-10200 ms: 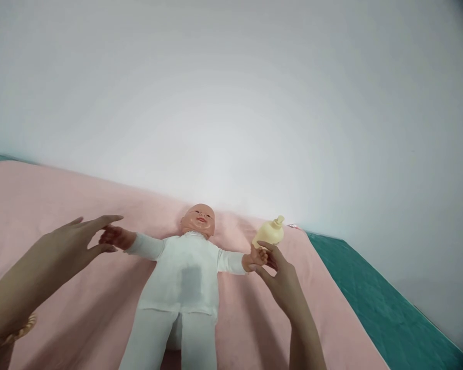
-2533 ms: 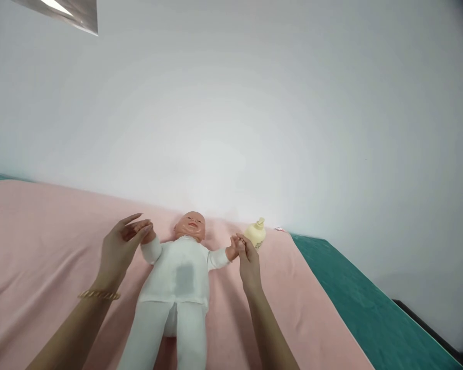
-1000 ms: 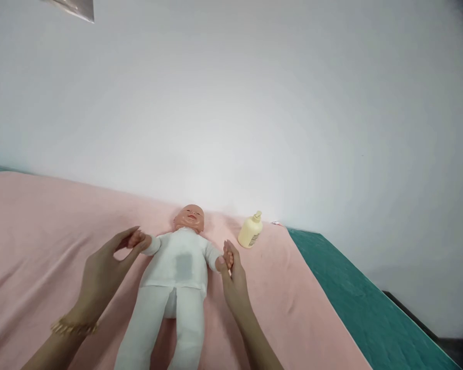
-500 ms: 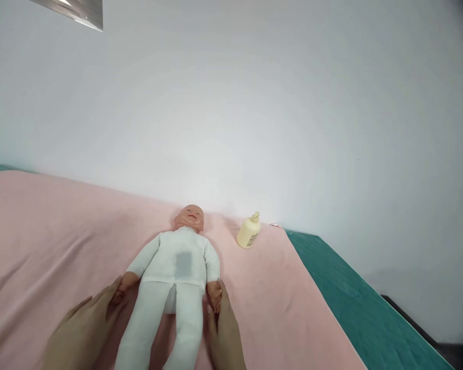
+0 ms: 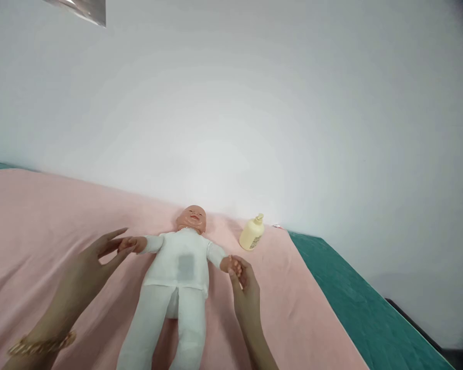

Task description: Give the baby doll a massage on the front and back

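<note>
A baby doll [image 5: 173, 262] with a white cloth body lies face up on a pink sheet [image 5: 293, 303], its arms spread out to both sides. Around the doll's hand at the left, my left hand [image 5: 94, 262] has its thumb and fingers closed; a beaded bracelet circles that wrist. My right hand [image 5: 247, 288] holds the doll's other hand between thumb and fingers. A grey square patch marks the doll's chest. Both of the doll's legs run toward the bottom edge of the view.
Right of the doll's head stands a pale yellow pump bottle [image 5: 251, 234]. A green surface [image 5: 355, 288] shows beyond the sheet at the right. Behind everything rises a white wall [image 5: 231, 103]. Something shiny [image 5: 87, 9] hangs at the top left.
The doll's arms have moved from beside its body up and outward, with both my hands at its hands. My left wrist's bracelet has come into view.
</note>
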The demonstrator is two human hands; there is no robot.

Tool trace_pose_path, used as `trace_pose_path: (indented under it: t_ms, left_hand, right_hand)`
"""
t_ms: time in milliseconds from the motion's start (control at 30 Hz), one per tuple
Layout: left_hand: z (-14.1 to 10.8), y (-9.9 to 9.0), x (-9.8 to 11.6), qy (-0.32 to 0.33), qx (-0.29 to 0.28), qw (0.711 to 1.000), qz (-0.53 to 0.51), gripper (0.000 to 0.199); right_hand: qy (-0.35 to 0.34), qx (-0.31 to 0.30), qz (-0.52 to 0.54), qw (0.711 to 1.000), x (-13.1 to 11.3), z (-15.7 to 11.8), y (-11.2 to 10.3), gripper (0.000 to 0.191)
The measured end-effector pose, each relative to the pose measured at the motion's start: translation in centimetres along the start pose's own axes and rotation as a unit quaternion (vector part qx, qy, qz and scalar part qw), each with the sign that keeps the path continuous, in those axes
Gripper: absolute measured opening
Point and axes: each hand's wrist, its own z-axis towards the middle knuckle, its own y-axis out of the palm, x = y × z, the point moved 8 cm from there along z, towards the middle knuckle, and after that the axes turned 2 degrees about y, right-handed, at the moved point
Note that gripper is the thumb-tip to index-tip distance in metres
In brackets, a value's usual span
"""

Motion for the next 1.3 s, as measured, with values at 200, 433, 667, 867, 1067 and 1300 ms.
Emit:
trace_pose_path:
  t_ms: [200, 433, 667, 867, 1067, 1300]
  left_hand:
    - [5.4, 4.0, 2.3, -0.001, 0.017, 0.997, -0.080, 0.047]
    - [10.1, 10.4, -0.2, -0.039, -0.003, 0.977, -0.211, 0.060]
    - [11.9, 14.6, -2.4, -0.082, -0.080, 0.968, -0.225, 0.051]
    - [11.8, 16.9, -4.0, -0.113, -0.149, 0.959, -0.212, 0.046]
    - [12.0, 17.0, -4.2, -0.119, -0.144, 0.958, -0.216, 0.046]
    - [12.0, 16.2, -3.2, -0.077, -0.092, 0.956, -0.267, 0.049]
  right_hand:
    - [-0.044, -0.002, 0.084, 0.995, -2.0, 6.4, 2.2, 0.040]
    - [-0.021, -0.072, 0.091, 0.993, -1.6, 12.3, 6.0, 0.037]
    - [0.016, -0.087, 0.123, 0.989, 1.2, 14.7, 9.6, 0.030]
    - [0.054, -0.084, 0.137, 0.985, 4.4, 15.7, 11.6, 0.032]
    - [0.079, -0.073, 0.151, 0.983, 6.6, 15.4, 14.0, 0.033]
    - [0.044, -0.038, 0.168, 0.984, 5.1, 16.2, 12.5, 0.031]
